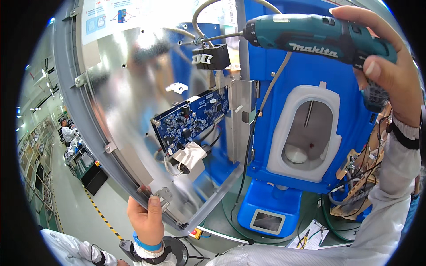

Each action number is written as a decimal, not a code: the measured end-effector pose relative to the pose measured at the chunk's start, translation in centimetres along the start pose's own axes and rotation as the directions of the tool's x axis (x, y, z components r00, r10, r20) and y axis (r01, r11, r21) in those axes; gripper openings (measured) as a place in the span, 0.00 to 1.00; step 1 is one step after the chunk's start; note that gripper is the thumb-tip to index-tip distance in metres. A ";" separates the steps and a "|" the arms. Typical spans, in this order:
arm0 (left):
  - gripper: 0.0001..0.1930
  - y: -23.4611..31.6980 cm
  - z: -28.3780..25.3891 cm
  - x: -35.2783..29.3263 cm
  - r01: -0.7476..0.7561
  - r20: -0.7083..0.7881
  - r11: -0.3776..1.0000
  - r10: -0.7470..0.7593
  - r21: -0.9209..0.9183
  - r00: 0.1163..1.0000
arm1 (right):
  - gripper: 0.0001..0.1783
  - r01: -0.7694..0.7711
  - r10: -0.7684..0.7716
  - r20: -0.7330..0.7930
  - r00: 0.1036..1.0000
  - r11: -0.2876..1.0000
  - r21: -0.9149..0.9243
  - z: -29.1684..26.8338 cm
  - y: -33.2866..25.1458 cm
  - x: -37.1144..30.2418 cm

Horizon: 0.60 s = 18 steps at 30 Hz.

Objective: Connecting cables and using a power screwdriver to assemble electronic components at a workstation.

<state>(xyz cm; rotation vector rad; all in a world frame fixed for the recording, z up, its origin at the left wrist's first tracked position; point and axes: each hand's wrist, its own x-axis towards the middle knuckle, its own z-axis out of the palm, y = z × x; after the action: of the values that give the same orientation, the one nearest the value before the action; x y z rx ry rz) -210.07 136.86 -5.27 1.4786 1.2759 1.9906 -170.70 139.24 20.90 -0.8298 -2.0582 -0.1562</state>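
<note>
My right hand (pixel 399 77) is wrapped round a teal and black cordless screwdriver (pixel 288 37), held sideways at the upper right. Its long bit points left and meets a small metal cable clamp (pixel 199 41) on the open metal door panel (pixel 120 88); whether it sits in a screw is too small to tell. Down at the panel's lower left corner, my left hand (pixel 146 224) grips the edge, thumb on a metal latch plate (pixel 163 197). A blue circuit board (pixel 195 117) is mounted on the panel, below a black box-shaped part (pixel 219 56) with cables.
Right of the panel stands a blue cabinet (pixel 262 119) with a white-rimmed oval opening (pixel 279 133). Below it is a blue unit with a small screen (pixel 267 221). Pliers (pixel 303 239) lie on paper nearby. Cables hang between panel and cabinet. Another person's sleeve (pixel 66 248) shows lower left.
</note>
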 end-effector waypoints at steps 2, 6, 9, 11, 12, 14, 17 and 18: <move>0.18 0.1 -0.1 -0.1 0.007 -0.011 1.000 -0.007 -0.005 1.000 | 0.38 -0.009 0.009 0.003 1.000 1.000 0.009 0.3 0.0 -0.3; 0.17 0.5 0.3 0.1 0.013 0.017 1.000 -0.012 -0.027 1.000 | 0.38 -0.019 0.019 0.002 1.000 1.000 -0.006 -0.1 -0.6 -0.6; 0.17 0.8 0.0 0.1 0.023 0.011 1.000 -0.022 -0.018 1.000 | 0.38 0.005 -0.005 0.001 1.000 1.000 0.006 0.1 -0.5 -0.1; 0.18 0.7 -0.1 0.0 0.039 0.004 0.999 -0.039 0.002 0.999 | 0.38 0.022 -0.022 0.000 1.000 0.999 0.028 0.6 -0.1 0.6; 0.18 0.5 0.1 0.1 0.024 -0.001 1.000 -0.024 -0.003 1.000 | 0.38 0.028 -0.028 -0.008 1.000 1.000 0.011 0.5 -0.9 0.5; 0.18 0.3 0.5 0.1 0.013 0.005 1.000 -0.013 -0.021 1.000 | 0.38 0.035 -0.036 -0.021 0.999 0.999 -0.024 -0.2 -2.2 0.8; 0.19 0.2 0.6 0.0 0.015 -0.054 1.000 -0.015 0.000 0.998 | 0.38 0.045 -0.045 -0.022 0.999 0.999 -0.013 -0.1 -1.9 1.3; 0.19 0.3 0.4 0.0 0.017 -0.041 1.000 -0.017 0.001 0.999 | 0.38 0.050 -0.050 -0.020 0.999 0.999 -0.007 -0.1 -1.8 1.4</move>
<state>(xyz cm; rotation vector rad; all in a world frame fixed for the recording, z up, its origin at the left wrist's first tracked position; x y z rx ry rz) -209.70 136.88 -5.02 1.4300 1.3024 2.0191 -172.30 138.53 22.38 -0.7784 -2.0610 -0.1986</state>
